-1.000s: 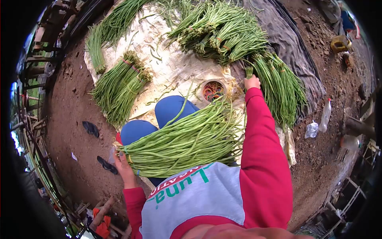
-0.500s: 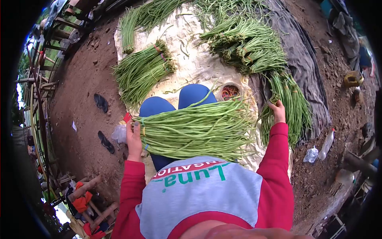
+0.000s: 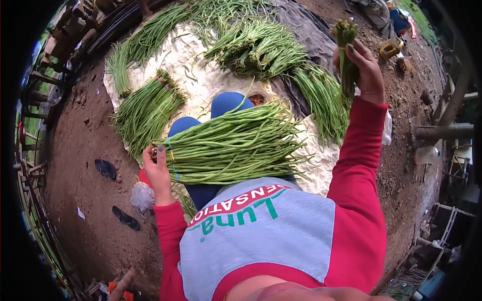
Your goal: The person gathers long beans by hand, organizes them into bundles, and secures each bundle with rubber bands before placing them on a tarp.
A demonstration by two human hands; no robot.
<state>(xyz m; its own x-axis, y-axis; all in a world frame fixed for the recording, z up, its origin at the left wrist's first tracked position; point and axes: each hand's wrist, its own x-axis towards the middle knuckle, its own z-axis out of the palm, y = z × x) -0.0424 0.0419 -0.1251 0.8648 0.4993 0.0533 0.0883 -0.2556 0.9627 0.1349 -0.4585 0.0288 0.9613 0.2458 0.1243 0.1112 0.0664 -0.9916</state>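
Head | left hand (image 3: 158,169) holds lap bundle (image 3: 236,148) | right hand (image 3: 369,70) raised, clutching beans (image 3: 345,45)

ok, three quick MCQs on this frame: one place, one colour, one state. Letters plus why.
1. Where is the big bean bundle?
A across the lap
B in a basket
C on a shelf

2. What colour are the sleeves?
A blue
B red
C white

3. The right hand is:
A empty and open
B raised, gripping a small bean bunch
C flat on the ground

1 A: it lies over the lap, with the left hand at its end.
2 B: both arms show red.
3 B: the hand is closed round the bunch, held up high.
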